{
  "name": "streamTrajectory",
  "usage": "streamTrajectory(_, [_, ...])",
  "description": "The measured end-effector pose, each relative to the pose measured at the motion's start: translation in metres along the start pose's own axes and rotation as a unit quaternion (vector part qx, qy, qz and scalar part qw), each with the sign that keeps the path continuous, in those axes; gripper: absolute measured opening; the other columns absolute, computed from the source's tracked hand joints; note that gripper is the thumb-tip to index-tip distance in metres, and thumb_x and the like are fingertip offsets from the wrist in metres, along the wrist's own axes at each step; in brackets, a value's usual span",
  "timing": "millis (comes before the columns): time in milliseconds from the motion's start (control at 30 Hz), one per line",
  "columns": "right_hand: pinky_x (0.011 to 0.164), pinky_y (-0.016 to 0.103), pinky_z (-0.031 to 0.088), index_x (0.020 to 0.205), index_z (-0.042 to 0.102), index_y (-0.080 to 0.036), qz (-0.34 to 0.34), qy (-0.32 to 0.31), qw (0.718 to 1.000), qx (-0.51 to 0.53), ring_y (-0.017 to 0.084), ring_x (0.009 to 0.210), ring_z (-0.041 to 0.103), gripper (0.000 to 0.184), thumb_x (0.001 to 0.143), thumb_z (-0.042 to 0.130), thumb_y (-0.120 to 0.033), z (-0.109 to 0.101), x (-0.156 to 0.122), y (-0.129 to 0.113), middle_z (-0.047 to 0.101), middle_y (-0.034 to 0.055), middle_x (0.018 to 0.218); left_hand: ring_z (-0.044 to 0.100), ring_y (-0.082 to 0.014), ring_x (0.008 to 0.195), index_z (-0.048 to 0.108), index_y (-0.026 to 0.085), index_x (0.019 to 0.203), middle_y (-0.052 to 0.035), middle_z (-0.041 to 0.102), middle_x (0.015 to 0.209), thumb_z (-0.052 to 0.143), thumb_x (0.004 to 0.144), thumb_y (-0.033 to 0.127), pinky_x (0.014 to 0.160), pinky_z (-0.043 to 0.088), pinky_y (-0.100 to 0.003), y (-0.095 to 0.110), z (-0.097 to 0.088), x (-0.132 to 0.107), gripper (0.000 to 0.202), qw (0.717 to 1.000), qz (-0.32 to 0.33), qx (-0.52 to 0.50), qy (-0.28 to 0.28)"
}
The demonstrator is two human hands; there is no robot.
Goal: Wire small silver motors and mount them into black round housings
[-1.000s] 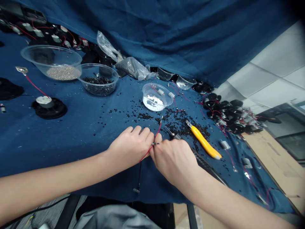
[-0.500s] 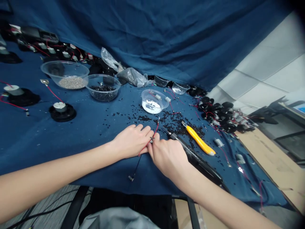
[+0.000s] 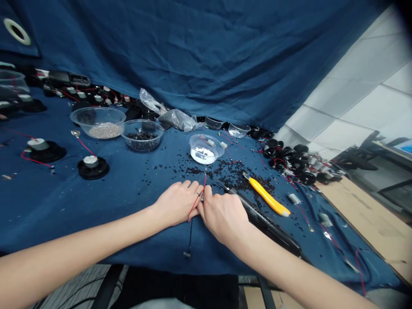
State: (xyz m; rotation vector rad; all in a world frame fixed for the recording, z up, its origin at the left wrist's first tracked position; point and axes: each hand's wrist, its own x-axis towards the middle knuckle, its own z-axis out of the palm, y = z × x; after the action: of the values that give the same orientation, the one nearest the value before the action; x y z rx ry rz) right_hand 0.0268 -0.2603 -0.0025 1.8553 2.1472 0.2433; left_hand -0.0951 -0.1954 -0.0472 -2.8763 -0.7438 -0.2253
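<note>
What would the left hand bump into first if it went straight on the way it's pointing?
Most likely the right hand, directly ahead of the left hand and close to the red wire; whether the hands already touch is hard to tell.

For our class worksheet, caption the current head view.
Left hand and right hand meet at a red wire, near a yellow utility knife on blue cloth.

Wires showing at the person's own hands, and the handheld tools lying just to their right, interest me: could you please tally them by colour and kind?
Red wire: 1
Black wire: 1
Yellow cutter: 1
Black pen-shaped tool: 1
Total: 4
</note>
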Motion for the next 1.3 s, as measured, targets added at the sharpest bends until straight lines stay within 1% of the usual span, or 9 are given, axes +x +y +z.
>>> streamTrajectory(200, [0.046, 0.028, 0.041, 0.088, 0.058, -0.012, -0.021, 0.000, 1.000, -0.007, 0.025, 0.058, 0.069, 0.018, 0.097, 0.044, -0.018, 0.004, 0.000, 0.002, 0.066, 0.0095, 0.067, 0.062, -0.0263, 0.081, 0.059, 0.009, 0.100, -0.0107, 0.065, 0.091, 0.056, 0.089, 0.032, 0.061, 0.047, -0.034, 0.001, 0.003, 0.003, 0.025, 1.000, -0.002, -0.011, -0.005])
streamTrajectory(333, [0.046, 0.030, 0.042, 0.090, 0.058, -0.012, -0.011, 0.010, 1.000, 0.003, 0.027, 0.057, 0.069, 0.019, 0.097, 0.044, -0.022, 0.009, 0.000, 0.004, 0.067, 0.0099, 0.066, 0.062, -0.0271, 0.083, 0.060, 0.010, 0.099, -0.0100, 0.065, 0.091, 0.057, 0.089, 0.033, 0.061, 0.046, -0.035, 0.000, 0.004, 0.003, 0.025, 1.000, -0.002, -0.015, -0.009])
streamTrajectory(467, [0.048, 0.033, 0.045, 0.093, 0.056, -0.013, 0.000, 0.015, 1.000, 0.015, 0.029, 0.060, 0.069, 0.021, 0.098, 0.042, -0.027, 0.013, 0.000, 0.004, 0.069, 0.0091, 0.068, 0.062, -0.0281, 0.085, 0.060, 0.008, 0.100, -0.0113, 0.065, 0.092, 0.059, 0.089, 0.030, 0.061, 0.045, -0.034, 0.001, 0.004, 0.002, 0.025, 1.000, -0.014, -0.014, -0.014])
streamTrajectory(567, [0.049, 0.033, 0.045, 0.094, 0.055, -0.014, 0.003, 0.014, 1.000, 0.024, 0.029, 0.061, 0.070, 0.021, 0.098, 0.041, -0.029, 0.015, 0.000, 0.003, 0.070, 0.0084, 0.069, 0.063, -0.0290, 0.084, 0.060, 0.008, 0.099, -0.0122, 0.065, 0.091, 0.056, 0.091, 0.028, 0.060, 0.045, -0.035, 0.003, 0.005, 0.002, 0.022, 0.999, -0.021, -0.017, -0.018])
streamTrajectory(667, [0.049, 0.033, 0.045, 0.094, 0.054, -0.014, 0.006, 0.014, 1.000, 0.026, 0.028, 0.061, 0.070, 0.021, 0.098, 0.040, -0.030, 0.016, 0.000, 0.003, 0.070, 0.0085, 0.069, 0.063, -0.0292, 0.085, 0.060, 0.007, 0.102, -0.0125, 0.066, 0.091, 0.054, 0.093, 0.029, 0.060, 0.044, -0.035, 0.003, 0.006, 0.002, 0.024, 0.999, -0.024, -0.023, -0.019])
streamTrajectory(933, [0.047, 0.032, 0.044, 0.095, 0.055, -0.016, -0.006, 0.014, 1.000, 0.025, 0.028, 0.058, 0.069, 0.020, 0.097, 0.042, -0.031, 0.012, 0.003, 0.003, 0.069, 0.0074, 0.068, 0.065, -0.0286, 0.081, 0.064, 0.009, 0.095, -0.0111, 0.070, 0.086, 0.059, 0.089, 0.029, 0.059, 0.045, -0.035, -0.003, 0.007, 0.000, 0.022, 0.999, -0.023, -0.026, -0.015])
streamTrajectory(1067, [0.047, 0.032, 0.043, 0.094, 0.057, -0.013, 0.009, 0.008, 1.000, 0.028, 0.030, 0.057, 0.069, 0.023, 0.096, 0.043, -0.032, 0.008, 0.002, 0.003, 0.069, 0.0105, 0.066, 0.065, -0.0276, 0.077, 0.063, 0.010, 0.088, -0.0099, 0.069, 0.080, 0.059, 0.087, 0.026, 0.058, 0.044, -0.034, -0.004, 0.006, 0.003, 0.016, 1.000, -0.017, -0.023, -0.009])
streamTrajectory(1167, [0.051, 0.030, 0.044, 0.086, 0.058, -0.013, 0.009, 0.002, 0.999, 0.033, 0.028, 0.061, 0.070, 0.026, 0.096, 0.043, -0.031, 0.005, 0.002, 0.005, 0.069, 0.0127, 0.067, 0.065, -0.0277, 0.076, 0.062, 0.011, 0.083, -0.0100, 0.069, 0.078, 0.057, 0.087, 0.020, 0.058, 0.045, -0.034, -0.002, 0.005, 0.005, 0.011, 1.000, -0.013, -0.020, -0.001])
streamTrajectory(1300, [0.053, 0.029, 0.044, 0.085, 0.058, -0.013, 0.001, -0.006, 0.999, 0.037, 0.026, 0.063, 0.070, 0.027, 0.097, 0.041, -0.030, 0.005, 0.001, 0.007, 0.068, 0.0120, 0.067, 0.065, -0.0280, 0.077, 0.062, 0.011, 0.087, -0.0101, 0.069, 0.081, 0.060, 0.085, 0.022, 0.059, 0.047, -0.035, 0.000, 0.005, 0.007, 0.012, 1.000, -0.014, -0.018, 0.005])
